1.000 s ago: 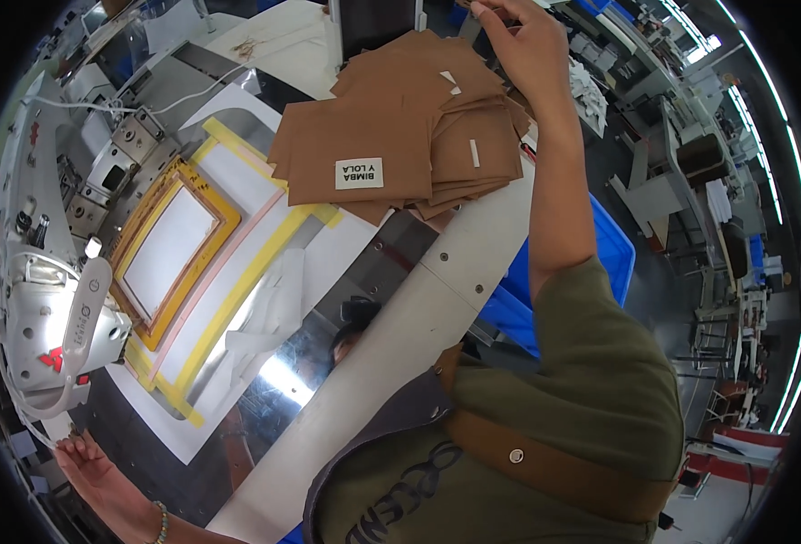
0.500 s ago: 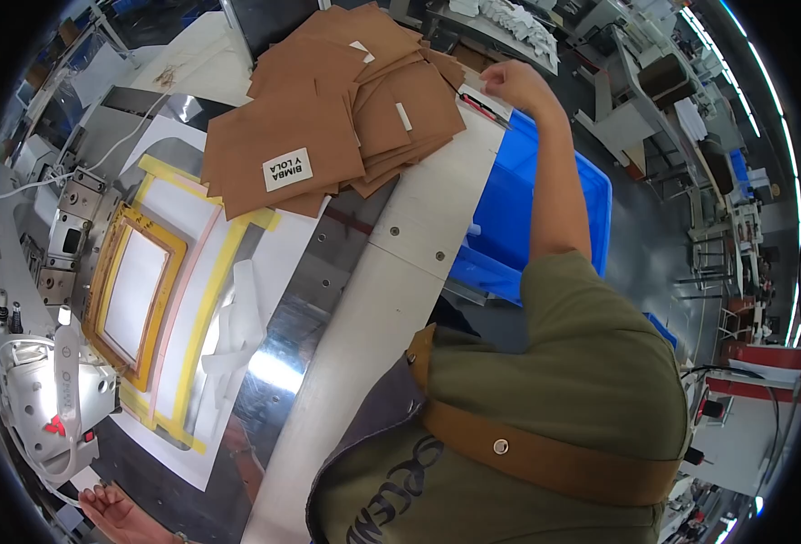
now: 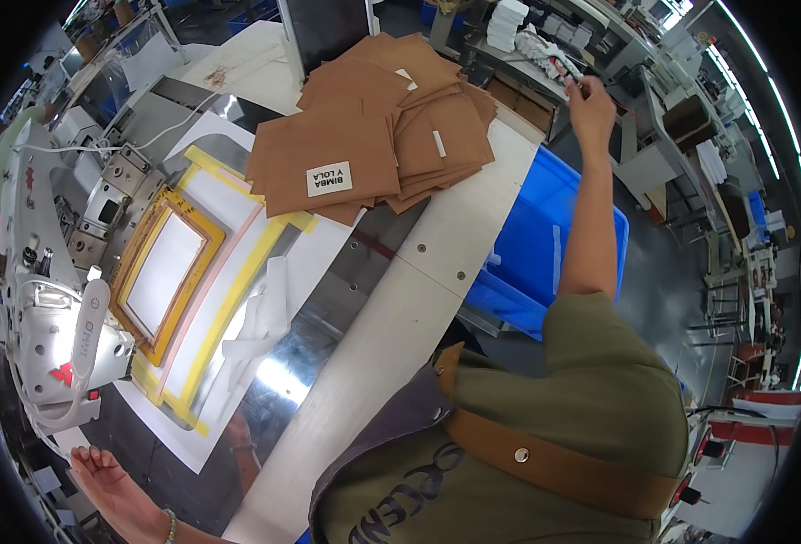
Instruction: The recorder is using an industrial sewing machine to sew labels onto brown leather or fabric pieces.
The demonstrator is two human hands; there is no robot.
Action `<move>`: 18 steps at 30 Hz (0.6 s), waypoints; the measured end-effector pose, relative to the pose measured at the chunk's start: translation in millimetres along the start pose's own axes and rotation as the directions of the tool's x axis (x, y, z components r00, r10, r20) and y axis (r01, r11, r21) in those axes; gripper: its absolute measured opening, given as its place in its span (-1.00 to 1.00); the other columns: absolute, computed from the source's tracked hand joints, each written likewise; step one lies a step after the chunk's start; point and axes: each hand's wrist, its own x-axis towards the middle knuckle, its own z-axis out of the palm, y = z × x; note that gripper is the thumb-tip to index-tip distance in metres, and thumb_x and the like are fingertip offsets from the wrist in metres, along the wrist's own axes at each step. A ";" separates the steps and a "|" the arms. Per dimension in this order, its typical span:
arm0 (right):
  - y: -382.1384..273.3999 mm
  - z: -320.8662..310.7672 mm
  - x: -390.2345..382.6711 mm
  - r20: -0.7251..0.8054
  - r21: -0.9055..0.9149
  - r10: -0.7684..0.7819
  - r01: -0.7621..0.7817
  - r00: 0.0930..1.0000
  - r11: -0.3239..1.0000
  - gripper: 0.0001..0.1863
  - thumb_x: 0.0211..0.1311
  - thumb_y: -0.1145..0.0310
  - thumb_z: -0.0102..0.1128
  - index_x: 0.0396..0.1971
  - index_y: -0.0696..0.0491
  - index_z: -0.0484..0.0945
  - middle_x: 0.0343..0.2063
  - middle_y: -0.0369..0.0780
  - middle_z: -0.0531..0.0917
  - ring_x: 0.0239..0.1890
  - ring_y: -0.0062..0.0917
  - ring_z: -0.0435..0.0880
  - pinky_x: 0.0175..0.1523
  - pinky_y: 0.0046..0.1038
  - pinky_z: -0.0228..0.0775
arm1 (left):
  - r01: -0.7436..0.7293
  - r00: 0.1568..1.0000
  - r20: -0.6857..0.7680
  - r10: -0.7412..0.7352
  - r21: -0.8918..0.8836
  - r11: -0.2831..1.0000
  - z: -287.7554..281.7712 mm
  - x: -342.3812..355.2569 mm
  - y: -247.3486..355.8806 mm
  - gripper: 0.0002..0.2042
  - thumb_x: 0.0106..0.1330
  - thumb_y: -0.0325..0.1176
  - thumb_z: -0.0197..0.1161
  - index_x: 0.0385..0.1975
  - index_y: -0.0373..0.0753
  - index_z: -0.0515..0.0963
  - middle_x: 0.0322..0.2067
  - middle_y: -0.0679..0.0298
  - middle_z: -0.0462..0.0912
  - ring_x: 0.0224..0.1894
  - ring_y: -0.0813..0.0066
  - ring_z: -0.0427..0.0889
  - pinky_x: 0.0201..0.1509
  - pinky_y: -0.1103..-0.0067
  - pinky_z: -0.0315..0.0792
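Raised past the far right corner of the work table, my right hand (image 3: 591, 113) is closed on a slim red-and-black hand tool (image 3: 562, 68); its exact kind is hard to make out. Low at the left, beside the white machine head (image 3: 65, 354), my left hand (image 3: 106, 480) has loosely bent fingers and nothing visible in it. Brown fabric pieces (image 3: 328, 150), several with white labels, lie in an overlapping pile at the far end of the table. A yellow rectangular frame (image 3: 203, 263) sits on white sheeting edged with yellow tape, near the machine.
A blue plastic bin (image 3: 518, 245) stands right of the table, below my right forearm. Crumpled white strips (image 3: 260, 313) lie beside the taped sheet. White cloths (image 3: 509, 23) are stacked on a table farther back. A thin white cable (image 3: 169, 127) crosses behind the machine.
My right hand has moved up and right, and the red-and-black tool that lay on the table edge is now in it. My left hand has shifted slightly up. The whole view has swung a little.
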 end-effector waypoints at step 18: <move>-74.3 100.2 216.7 -0.128 0.269 0.334 -0.292 0.934 0.918 -0.55 0.41 -0.08 0.33 -0.22 0.06 0.82 -0.33 -0.22 0.87 -0.21 -0.48 0.87 -0.02 -0.42 0.61 | 0.008 0.998 -0.063 -0.005 0.043 0.999 3.5 -21.7 -0.4 -0.64 0.66 -0.21 0.19 0.15 -0.43 0.56 -0.11 0.30 0.58 -0.10 0.59 0.51 0.00 0.61 0.43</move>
